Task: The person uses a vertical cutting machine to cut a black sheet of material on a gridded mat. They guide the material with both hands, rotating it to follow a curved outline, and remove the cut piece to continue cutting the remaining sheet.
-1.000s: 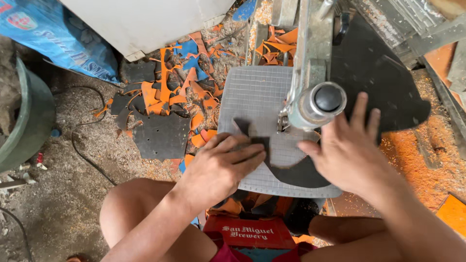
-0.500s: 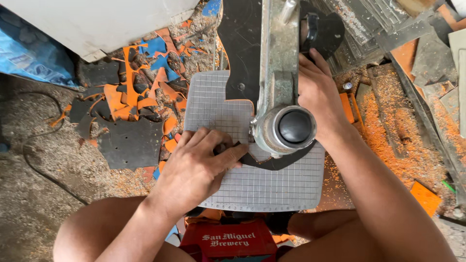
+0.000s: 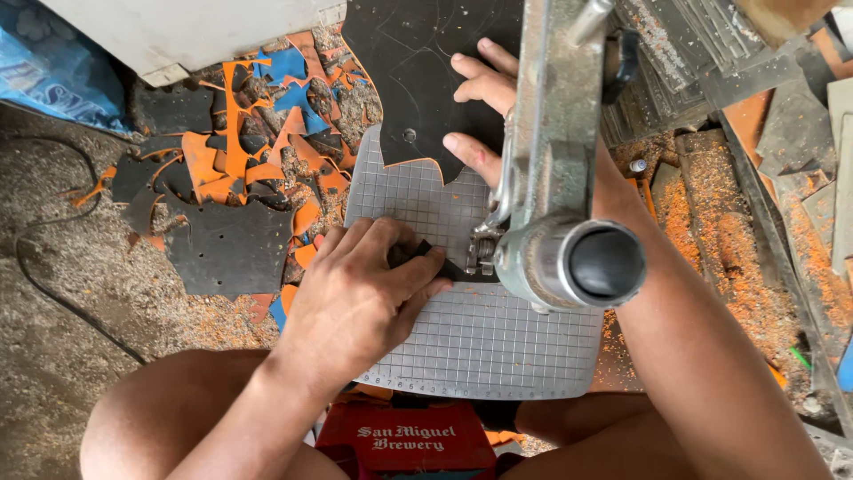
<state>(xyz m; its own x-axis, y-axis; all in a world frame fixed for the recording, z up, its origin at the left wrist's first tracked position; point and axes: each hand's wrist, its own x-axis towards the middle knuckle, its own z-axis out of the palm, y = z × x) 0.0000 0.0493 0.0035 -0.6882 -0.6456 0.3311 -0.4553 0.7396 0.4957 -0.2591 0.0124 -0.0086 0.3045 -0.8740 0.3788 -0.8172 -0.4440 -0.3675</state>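
We see orange, blue and black offcuts (image 3: 258, 160) on the dusty floor, a blue bag (image 3: 53, 71), and a red crate (image 3: 409, 440) below.

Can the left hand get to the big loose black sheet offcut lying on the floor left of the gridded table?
Probably yes: the left hand rests near the gridded grey saw table's left edge, and nothing stands between it and the black sheet offcut. It would have to release the piece it presses.

Black sheet (image 3: 418, 80), grey gridded table (image 3: 498, 342), orange and blue scraps (image 3: 267, 133)
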